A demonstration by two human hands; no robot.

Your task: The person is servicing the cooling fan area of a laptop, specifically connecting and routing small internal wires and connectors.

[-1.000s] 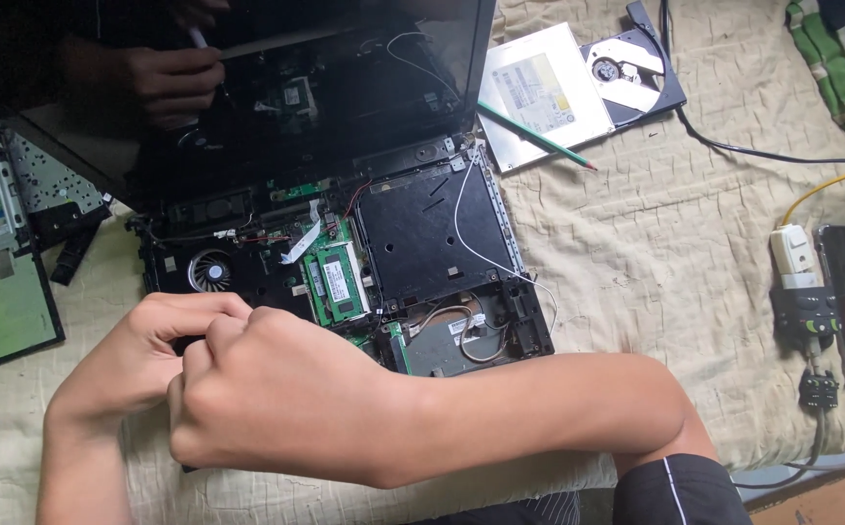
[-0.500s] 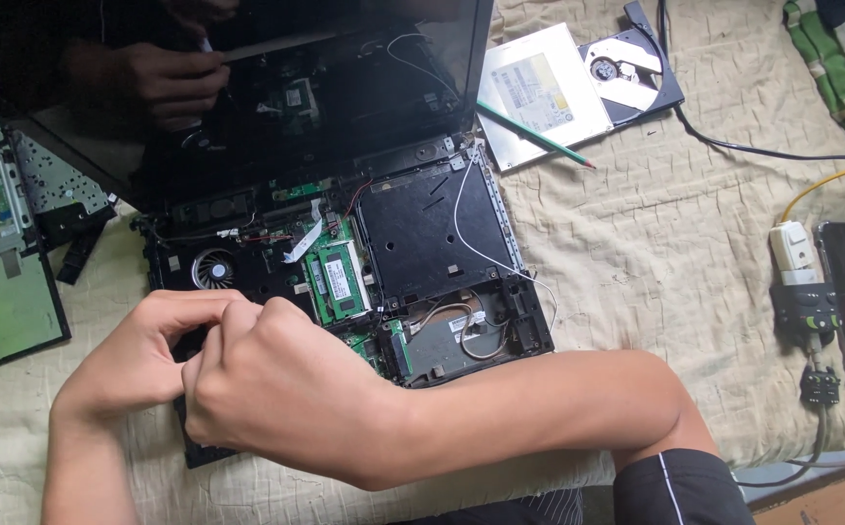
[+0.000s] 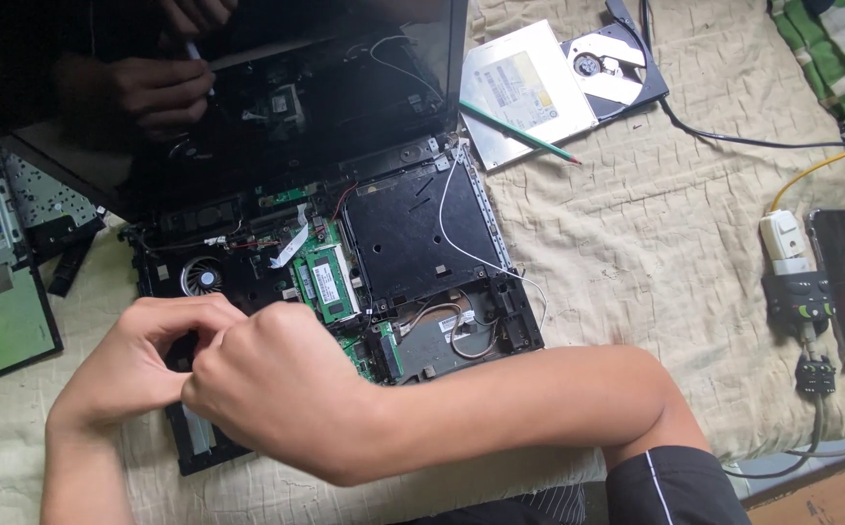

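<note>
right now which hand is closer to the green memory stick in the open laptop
Right. The right hand sits just below the green memory stick, its knuckles almost at the stick's lower end. The left hand is farther left, under the cooling fan.

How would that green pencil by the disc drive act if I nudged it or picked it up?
The green pencil is thin and straight, so it probably stays stiff and feels light. It rests partly on the flat silver optical drive, where a sideways nudge would likely roll it off. On the wrinkled cloth beside it, the folds would probably stop it quickly.
</note>
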